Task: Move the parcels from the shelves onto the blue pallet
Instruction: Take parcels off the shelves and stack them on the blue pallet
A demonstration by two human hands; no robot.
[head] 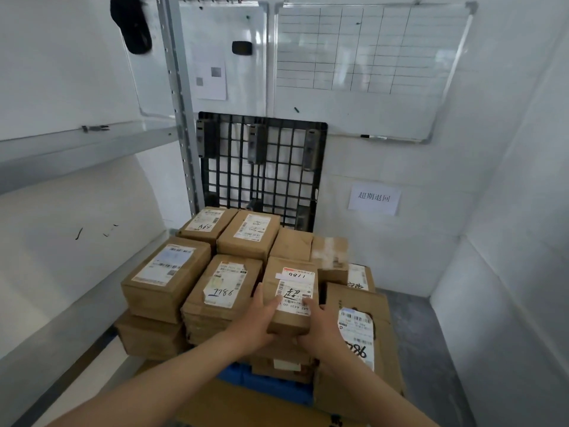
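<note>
Left hand (261,317), right hand (323,326) round a parcel (295,291), stacked parcels (226,285) alongside

Bare left hand (261,317), bare right hand (323,328)

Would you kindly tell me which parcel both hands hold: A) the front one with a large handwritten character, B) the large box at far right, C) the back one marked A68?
A: the left hand and right hand grip the parcel bearing that character.
</note>
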